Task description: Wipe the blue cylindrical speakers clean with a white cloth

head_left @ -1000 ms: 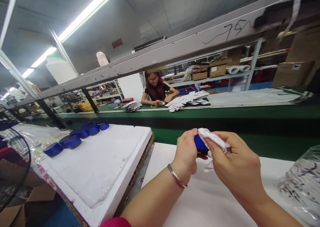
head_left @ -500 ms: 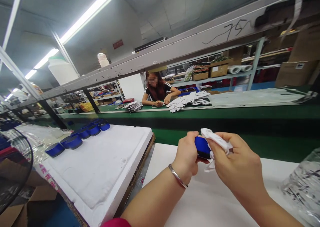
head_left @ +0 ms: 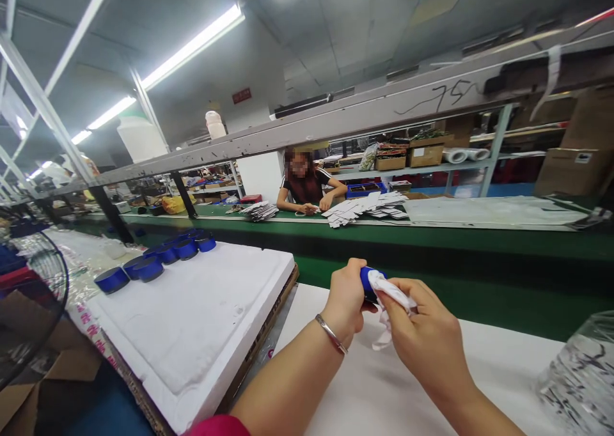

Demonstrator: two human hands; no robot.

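My left hand (head_left: 346, 295) is closed around a blue round part with a black edge (head_left: 367, 282), held above the white work surface (head_left: 355, 385). Fingers hide much of this part. In my right hand (head_left: 425, 321) a crumpled white cloth (head_left: 391, 292) is pinched, pressed against the blue part and partly covering it. A loose end of the cloth hangs down. To the left, several similar blue round parts with dark tops (head_left: 149, 268) stand along the far left side of a white foam board (head_left: 201, 327).
A clear plastic container with dark marks (head_left: 580, 372) stands at the right. Beyond the green belt (head_left: 432, 276), a co-worker (head_left: 307, 183) sits by piles of white flat pieces (head_left: 352, 209). An overhead beam (head_left: 336, 110) crosses the view. Open cardboard (head_left: 71, 365) lies at lower left.
My right hand has moved left with the cloth, which now covers more of the blue part. My left hand has shifted slightly left, still holding it. The camera view has tilted up a little.
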